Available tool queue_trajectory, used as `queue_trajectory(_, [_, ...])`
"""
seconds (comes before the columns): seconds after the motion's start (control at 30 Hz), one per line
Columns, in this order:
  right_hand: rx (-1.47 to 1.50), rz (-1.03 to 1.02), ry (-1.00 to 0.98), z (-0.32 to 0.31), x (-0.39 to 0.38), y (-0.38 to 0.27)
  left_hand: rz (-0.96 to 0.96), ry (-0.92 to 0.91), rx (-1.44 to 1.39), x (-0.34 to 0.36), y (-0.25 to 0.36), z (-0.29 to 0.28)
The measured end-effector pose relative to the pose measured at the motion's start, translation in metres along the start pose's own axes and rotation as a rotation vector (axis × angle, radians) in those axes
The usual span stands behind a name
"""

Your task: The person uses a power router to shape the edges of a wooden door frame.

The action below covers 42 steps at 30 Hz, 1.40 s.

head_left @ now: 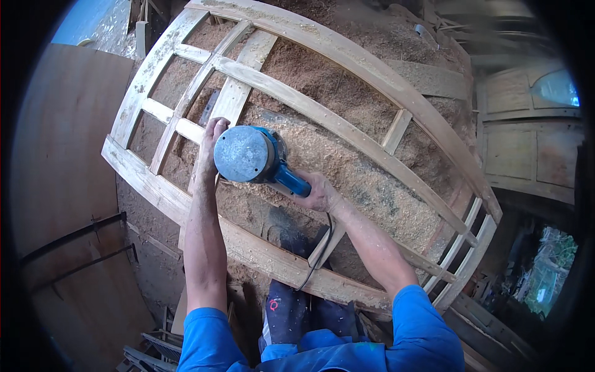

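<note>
Both my hands are on a blue power tool (251, 155) with a round grey metal disc facing up; its exact kind is unclear. At its upper left edge my left hand (214, 133) is closed, the fingers partly hidden behind the disc. My right hand (321, 191) wraps round the blue rear handle (291, 180). A black cord (330, 229) hangs from the handle toward my legs. Under the tool lies a large wooden door or window frame (334, 118) with crossing bars and curved-looking rails. Whatever part of the tool touches the wood is hidden.
Sawdust and shavings (372, 180) cover the ground inside the frame. A large plywood sheet (74, 124) leans at the left. Panelled wooden doors (527, 136) stand at the right. Scrap wood (152, 353) lies by my feet at the lower left.
</note>
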State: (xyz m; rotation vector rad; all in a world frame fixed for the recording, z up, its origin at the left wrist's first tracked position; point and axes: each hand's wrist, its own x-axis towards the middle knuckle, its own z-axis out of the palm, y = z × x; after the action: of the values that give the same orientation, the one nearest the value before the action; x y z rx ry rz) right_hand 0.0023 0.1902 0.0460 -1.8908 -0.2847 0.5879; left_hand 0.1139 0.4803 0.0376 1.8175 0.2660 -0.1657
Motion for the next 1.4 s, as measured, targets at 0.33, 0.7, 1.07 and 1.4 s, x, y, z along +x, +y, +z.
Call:
queue_trajectory(0.33, [-0.025, 0.056, 0.0, -0.017, -0.057, 0.02, -0.015, -0.002, 0.092, -0.047, 0.012, 0.048])
queue_trajectory(0.7, [0.0, 0.076, -0.036, -0.053, -0.119, 0.043, -0.008, 0.01, 0.097, -0.093, 0.013, 0.11])
queue_trajectory(1.07, [0.048, 0.059, -0.012, -0.079, -0.208, 0.086, -0.056, -0.017, 0.08, -0.161, 0.018, 0.184])
queue_trajectory(1.4, [-0.014, 0.01, -0.078, -0.085, -0.197, 0.077, -0.021, 0.048, 0.097, -0.166, 0.016, 0.173])
